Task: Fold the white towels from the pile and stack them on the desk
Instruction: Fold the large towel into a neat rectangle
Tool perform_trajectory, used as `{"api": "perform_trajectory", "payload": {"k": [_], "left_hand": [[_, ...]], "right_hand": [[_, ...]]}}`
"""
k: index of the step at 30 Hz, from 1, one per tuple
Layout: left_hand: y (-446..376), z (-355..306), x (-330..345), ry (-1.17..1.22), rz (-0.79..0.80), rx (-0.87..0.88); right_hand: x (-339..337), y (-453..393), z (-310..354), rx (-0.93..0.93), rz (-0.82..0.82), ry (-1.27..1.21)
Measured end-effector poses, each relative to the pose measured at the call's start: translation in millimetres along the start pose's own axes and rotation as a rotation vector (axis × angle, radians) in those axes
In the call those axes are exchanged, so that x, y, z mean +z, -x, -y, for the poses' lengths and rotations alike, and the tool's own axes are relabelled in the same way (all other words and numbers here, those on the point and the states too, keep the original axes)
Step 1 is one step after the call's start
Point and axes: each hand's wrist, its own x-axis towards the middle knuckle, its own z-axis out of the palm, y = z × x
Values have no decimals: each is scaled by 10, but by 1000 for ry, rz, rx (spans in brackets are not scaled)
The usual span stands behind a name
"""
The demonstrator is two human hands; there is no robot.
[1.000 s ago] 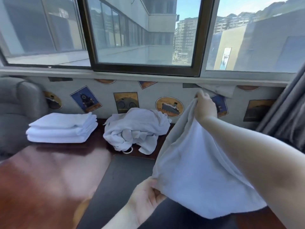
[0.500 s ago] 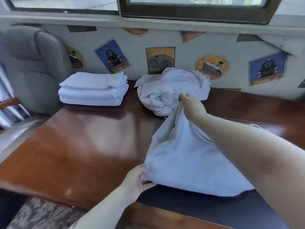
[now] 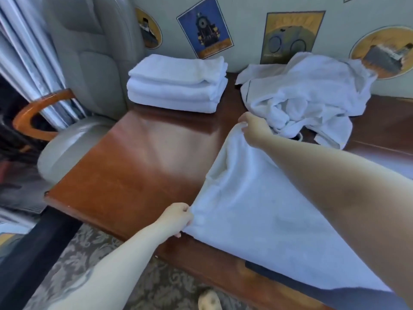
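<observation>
A white towel (image 3: 263,220) lies spread over the near right part of the wooden desk (image 3: 138,166). My left hand (image 3: 177,219) pinches its near left corner at the desk's front edge. My right hand (image 3: 254,128) grips the far left corner, held slightly above the wood. Behind my right hand sits the crumpled pile of white towels (image 3: 306,95) against the wall. A neat stack of folded white towels (image 3: 178,83) rests at the desk's far left corner.
A grey padded chair (image 3: 89,63) with a wooden armrest (image 3: 33,113) stands left of the desk, beside a pale curtain (image 3: 26,52). A dark mat (image 3: 312,285) lies under the spread towel. Patterned carpet (image 3: 156,287) covers the floor below.
Both hands have brought the towel down from hanging in the air to lying on the desk. My right hand dropped low and the view tilted down and left.
</observation>
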Motion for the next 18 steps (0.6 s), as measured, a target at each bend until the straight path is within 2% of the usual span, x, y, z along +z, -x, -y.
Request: {"api": "perform_trajectory", "payload": {"k": [3, 5, 7, 9, 10, 12, 15, 18], "left_hand": [[-144, -118, -162, -241, 104, -39], [-190, -257, -254, -383, 116, -42], [-249, -345, -248, -387, -23, 38], [-334, -551, -198, -291, -189, 159], [-387, -663, -134, -225, -222, 190], [-508, -879, 38, -178, -246, 188], [-702, -1023, 203, -141, -346, 126], [-896, -1018, 178, -47, -406, 53]], "right_hand": [[186, 108, -30, 16, 147, -351], [262, 267, -101, 76, 97, -452], [371, 572, -219, 107, 9, -390], [534, 1011, -347, 108, -16, -195], [638, 1235, -407, 82, -8, -100], [847, 1616, -480, 1, 47, 55], [1020, 1952, -580, -20, 132, 137], [888, 2121, -851, 46, 75, 107]]}}
